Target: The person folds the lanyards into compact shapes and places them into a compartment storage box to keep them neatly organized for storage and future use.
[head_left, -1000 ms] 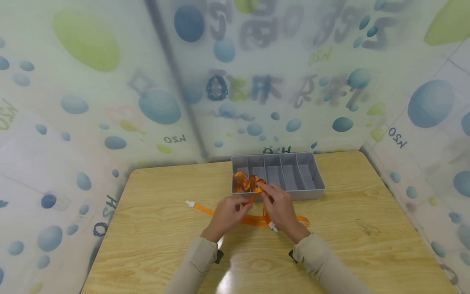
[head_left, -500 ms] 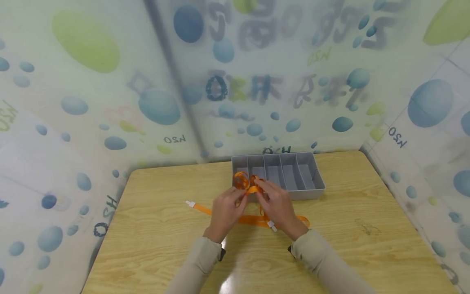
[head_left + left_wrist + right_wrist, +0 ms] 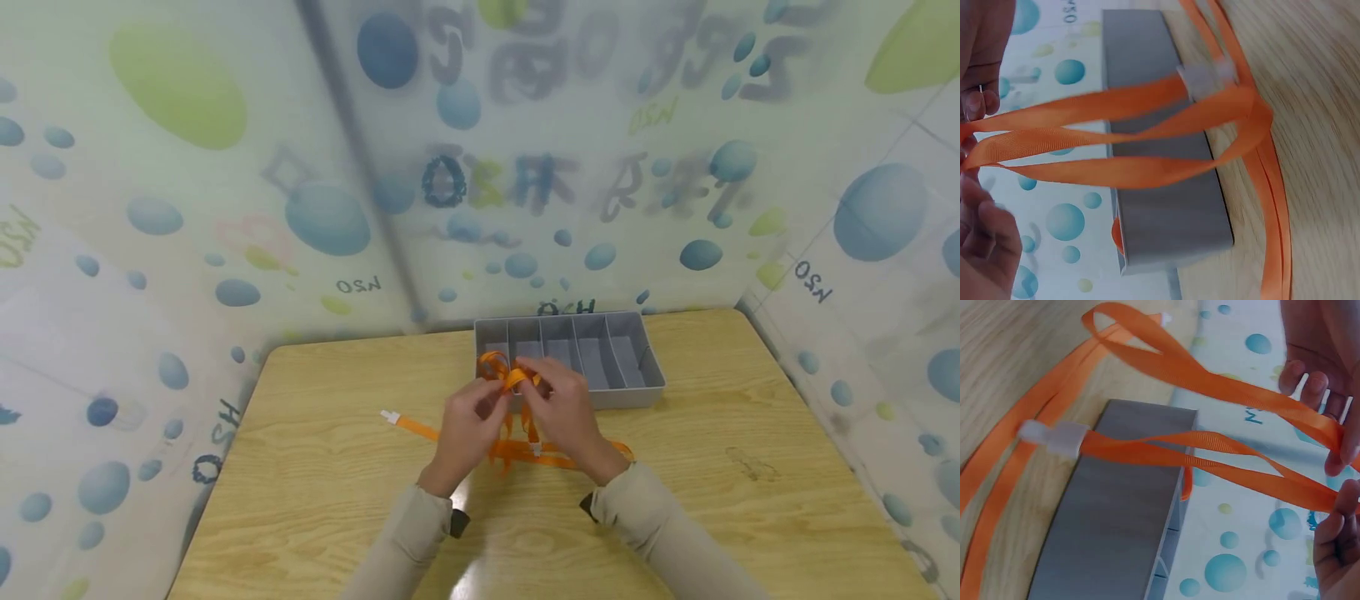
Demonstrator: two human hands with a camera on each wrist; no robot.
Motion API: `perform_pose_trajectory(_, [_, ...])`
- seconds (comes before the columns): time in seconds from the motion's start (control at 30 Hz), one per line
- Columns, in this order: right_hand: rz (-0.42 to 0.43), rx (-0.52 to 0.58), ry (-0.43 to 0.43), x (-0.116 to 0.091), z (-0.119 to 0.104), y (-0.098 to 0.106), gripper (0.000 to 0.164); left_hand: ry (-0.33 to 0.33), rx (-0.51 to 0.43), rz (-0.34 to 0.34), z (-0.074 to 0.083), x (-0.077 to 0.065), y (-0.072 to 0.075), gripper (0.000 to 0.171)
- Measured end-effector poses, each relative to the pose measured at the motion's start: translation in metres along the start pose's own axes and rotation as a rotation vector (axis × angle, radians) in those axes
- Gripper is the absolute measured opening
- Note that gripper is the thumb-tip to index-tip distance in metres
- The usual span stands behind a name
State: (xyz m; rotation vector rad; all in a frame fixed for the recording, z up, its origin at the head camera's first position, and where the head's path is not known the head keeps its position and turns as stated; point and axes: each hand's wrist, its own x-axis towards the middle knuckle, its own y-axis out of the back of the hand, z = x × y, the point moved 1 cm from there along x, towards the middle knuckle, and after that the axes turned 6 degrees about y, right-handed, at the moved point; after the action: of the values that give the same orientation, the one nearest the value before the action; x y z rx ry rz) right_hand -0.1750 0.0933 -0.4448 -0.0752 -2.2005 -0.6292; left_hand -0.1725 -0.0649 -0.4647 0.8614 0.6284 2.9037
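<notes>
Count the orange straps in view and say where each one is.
3: the first strap in the leftmost compartment of the tray; the second strap held by the left hand and right hand; the third strap on the table. Others may be hidden.

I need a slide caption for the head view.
Left hand and right hand pinch an orange strap near a grey divided tray.

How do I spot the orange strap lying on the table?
Start at the wooden table and find the grey tray near its back edge. In front of the tray is the orange strap, a white clip at its left end. Unlike the held strap in the left hand and right hand, or the curled strap in the tray, it lies on the wood.
</notes>
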Motion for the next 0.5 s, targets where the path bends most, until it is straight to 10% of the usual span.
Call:
perform_pose_trajectory(0.2, [0.038,0.077,-0.041,0.009,-0.008,0.004,0.023,0.113,-0.208,-0.033,0.011,0.002,0.004,0.009])
perform_pose_trajectory(0.5, [0.064,0.208,-0.083,0.025,-0.04,0.019,0.02,0.035,-0.146,-0.046,0.038,0.008,0.013,0.014])
